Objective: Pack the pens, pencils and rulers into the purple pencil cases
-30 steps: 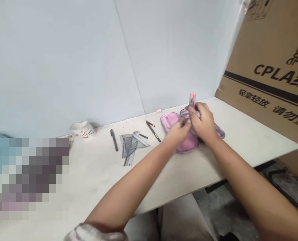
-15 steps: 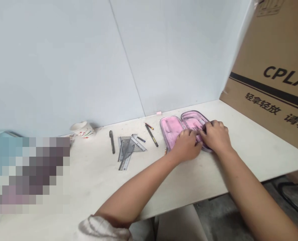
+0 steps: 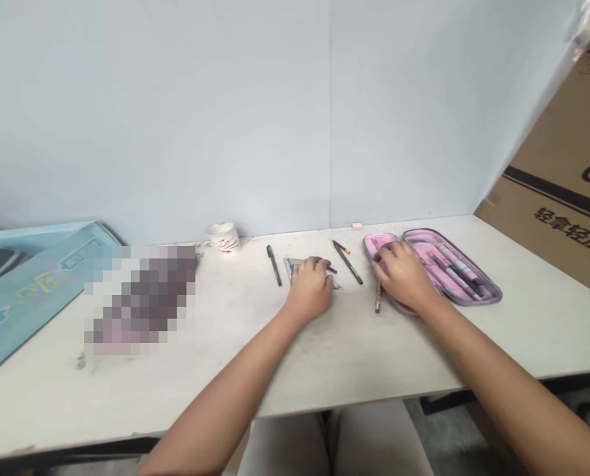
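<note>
My left hand [image 3: 309, 289] lies curled over the grey transparent set squares [image 3: 290, 270], which are mostly hidden beneath it. My right hand [image 3: 404, 276] rests on the near half of an open pink zippered pencil case [image 3: 454, 259]. Several pens [image 3: 458, 274] lie in its far half. A thin pencil [image 3: 377, 301] sticks out below my right hand, and I cannot tell whether that hand holds it. A black pen [image 3: 274, 264] lies left of the set squares.
A dark pencil [image 3: 347, 262] and a short pencil [image 3: 341, 246] lie near the wall. Behind them stand a white mug [image 3: 223, 237] and a small pink eraser [image 3: 357, 225]. A blurred patch [image 3: 141, 297] and a teal box [image 3: 27, 291] lie left; a cardboard carton [image 3: 563, 198] stands right.
The view has swung left and widened. My left hand has moved off the case onto the set squares. My right hand has shifted to the case's near half, uncovering the pens.
</note>
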